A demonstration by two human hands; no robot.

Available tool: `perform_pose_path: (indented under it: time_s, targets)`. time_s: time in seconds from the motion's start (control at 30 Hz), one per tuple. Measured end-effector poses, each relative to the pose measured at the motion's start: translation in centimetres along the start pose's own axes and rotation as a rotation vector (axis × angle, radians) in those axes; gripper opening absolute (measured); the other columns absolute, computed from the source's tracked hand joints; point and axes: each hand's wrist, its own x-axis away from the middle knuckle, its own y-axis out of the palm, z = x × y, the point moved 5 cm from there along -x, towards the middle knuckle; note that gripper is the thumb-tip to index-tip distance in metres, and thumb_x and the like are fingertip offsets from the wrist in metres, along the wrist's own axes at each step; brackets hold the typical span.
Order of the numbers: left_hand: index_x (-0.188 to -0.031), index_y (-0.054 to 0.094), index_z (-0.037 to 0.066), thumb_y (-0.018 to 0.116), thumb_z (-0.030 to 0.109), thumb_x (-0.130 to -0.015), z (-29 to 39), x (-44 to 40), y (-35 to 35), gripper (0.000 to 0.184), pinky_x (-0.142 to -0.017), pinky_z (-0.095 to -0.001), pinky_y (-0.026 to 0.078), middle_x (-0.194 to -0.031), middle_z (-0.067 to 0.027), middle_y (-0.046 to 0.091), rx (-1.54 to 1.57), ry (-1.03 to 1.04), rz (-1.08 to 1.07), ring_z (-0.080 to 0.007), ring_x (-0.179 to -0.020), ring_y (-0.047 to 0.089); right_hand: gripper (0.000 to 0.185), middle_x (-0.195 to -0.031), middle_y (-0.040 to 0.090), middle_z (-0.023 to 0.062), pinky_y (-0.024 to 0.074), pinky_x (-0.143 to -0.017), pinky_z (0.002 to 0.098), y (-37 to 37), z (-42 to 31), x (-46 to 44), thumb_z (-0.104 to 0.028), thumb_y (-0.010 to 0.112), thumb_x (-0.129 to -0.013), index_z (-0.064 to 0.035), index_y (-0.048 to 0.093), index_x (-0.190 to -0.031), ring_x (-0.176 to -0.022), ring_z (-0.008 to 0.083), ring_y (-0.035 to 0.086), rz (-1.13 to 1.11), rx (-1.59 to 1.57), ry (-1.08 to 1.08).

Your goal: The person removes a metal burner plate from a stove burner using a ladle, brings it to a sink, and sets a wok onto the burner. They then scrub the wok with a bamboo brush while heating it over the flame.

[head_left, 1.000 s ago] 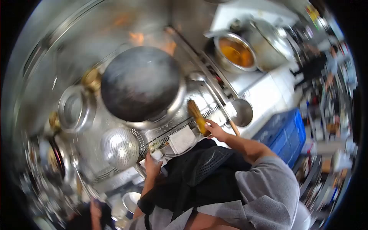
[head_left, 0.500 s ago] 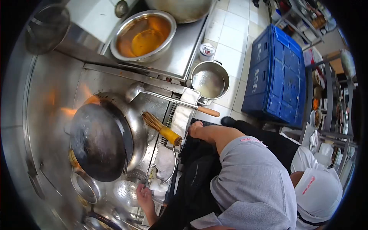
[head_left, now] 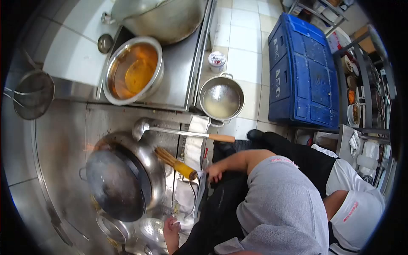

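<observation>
My left hand (head_left: pixel 171 230) is low in the view, beside a perforated ladle (head_left: pixel 153 229) and a folded white cloth (head_left: pixel 184 196); its fingers are loosely bent and apart, with nothing visible in them. My right hand (head_left: pixel 215 172) is near the yellow handle end of a bamboo brush (head_left: pixel 183 170), not touching it. Its fingers are curled and slightly blurred, and what they hold, if anything, is unclear. The brush lies on the stove edge. A ladle with a wooden handle (head_left: pixel 221 138) lies across another white cloth (head_left: pixel 196 136). A dark wok (head_left: pixel 114 182) rests tilted on a metal ring.
A steel bowl of orange liquid (head_left: pixel 138 78) and a large pot (head_left: pixel 170 21) stand on the counter. Beyond the stove are a pot of cloudy liquid (head_left: pixel 222 100), a white tub (head_left: pixel 216 60) and a blue crate (head_left: pixel 304 72). A person in a white cap (head_left: pixel 357 216) is close by on the right.
The view has swung toward the counter and floor. My right hand has let go of the brush, which now lies on the stove edge. My left hand has left the white cloth. The flames look smaller.
</observation>
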Motion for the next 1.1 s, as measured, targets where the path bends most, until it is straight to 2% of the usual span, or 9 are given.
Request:
perform_pose_path:
  time_s: [0.07,0.1,0.27,0.37,0.63,0.83,0.87,0.97,1.1]
  targets:
    - [-0.128,0.05,-0.001,0.06,-0.001,-0.089,1.4,-1.2,0.8,0.041,-0.077,-0.0241,0.049,-0.107,-0.0088,0.062,-0.06,0.064,-0.034,-0.014,-0.088,0.06,0.036,-0.087,0.068,0.0035,0.0578,-0.056,0.0384,3.7,-3.7,2.4,-0.03,0.071,-0.083,-0.0179,0.061,-0.116,-0.07,0.0188,0.069,0.067,0.065,-0.112]
    - [-0.128,0.05,0.0,0.061,0.0,-0.089,2.1,-2.1,1.4,0.041,-0.077,-0.0241,0.048,-0.106,-0.0087,0.063,-0.059,0.087,-0.064,-0.014,-0.088,0.06,0.03,-0.086,0.068,0.0036,0.0556,-0.055,0.0361,5.6,-11.8,8.6,-0.029,0.071,-0.084,-0.0165,0.064,-0.11,-0.065,0.0169,0.066,0.256,-0.029,0.252]
    - [-0.128,0.049,-0.001,0.061,0.003,-0.09,4.3,-5.5,1.7,0.04,-0.08,-0.0269,0.05,-0.107,-0.0106,0.063,-0.207,0.315,-0.191,-0.0161,-0.092,0.062,0.022,-0.08,0.066,0.0019,0.0535,-0.052,0.0348,4.7,-12.0,18.4,-0.029,0.07,-0.085,-0.0159,0.067,-0.101,-0.061,0.015,0.063,0.427,-0.108,0.372]
    - [-0.13,0.048,0.0,0.059,0.002,-0.09,6.3,-5.7,1.2,0.041,-0.083,-0.0281,0.05,-0.109,-0.0117,0.062,-0.197,0.421,-0.23,-0.0186,-0.095,0.063,0.02,-0.072,0.063,0.0029,0.0539,-0.052,0.0349,3.5,-9.9,26.1,-0.03,0.068,-0.087,-0.0126,0.066,-0.096,-0.061,0.017,0.063,0.471,0.139,0.715]
    - [-0.129,0.051,0.0,0.063,0.0,-0.088,8.5,-5.7,-1.1,0.042,-0.083,-0.0257,0.049,-0.11,-0.0102,0.064,-0.106,0.581,-0.254,-0.0135,-0.094,0.061,0.013,-0.072,0.063,0.0051,0.0537,-0.054,0.0361,8.9,-12.1,30.3,-0.019,0.058,-0.087,-0.0107,0.064,-0.095,-0.063,0.0185,0.062,0.563,0.37,0.766]
    - [-0.134,0.049,0.003,0.067,0.004,-0.087,10.3,-6.1,3.6,0.051,-0.088,-0.0304,0.05,-0.119,-0.0117,0.063,-0.069,0.655,-0.508,-0.0184,-0.103,0.061,0.02,-0.074,0.065,0.0103,0.0503,-0.069,0.0425,4.6,-17.9,22.2,-0.016,0.066,-0.078,-0.0025,0.064,-0.092,-0.073,0.0274,0.063,0.475,0.902,0.513]
    - [-0.135,0.048,0.003,0.067,0.004,-0.086,11.1,-5.5,5.5,0.052,-0.09,-0.0321,0.05,-0.121,-0.0111,0.062,-0.115,0.695,-0.556,-0.0207,-0.106,0.061,0.018,-0.072,0.063,0.0091,0.0498,-0.066,0.0387,9.6,-28.7,22.7,-0.013,0.067,-0.077,-0.0025,0.066,-0.092,-0.072,0.0224,0.062,0.453,0.714,-0.076]
    - [-0.13,0.052,0.002,0.067,0.002,-0.084,13.3,-2.2,11.2,0.048,-0.091,-0.0337,0.049,-0.12,-0.0095,0.064,-0.348,0.838,-0.678,-0.0236,-0.107,0.062,0.03,-0.089,0.062,0.0057,0.0517,-0.07,0.0324,15.2,-41.5,22.1,-0.014,0.066,-0.09,-0.0072,0.057,-0.118,-0.082,0.0152,0.062,0.529,0.19,-0.148]
    - [-0.122,0.059,0.002,0.068,0.002,-0.084,6.1,-11.1,16.2,0.039,-0.09,-0.0316,0.049,-0.112,-0.009,0.067,-0.381,0.588,-0.956,-0.0204,-0.104,0.063,0.041,-0.094,0.063,0.0073,0.0526,-0.068,0.0328,13.5,-44.7,23.9,-0.018,0.066,-0.091,-0.0094,0.051,-0.128,-0.084,0.0172,0.064,0.758,0.272,-0.235]
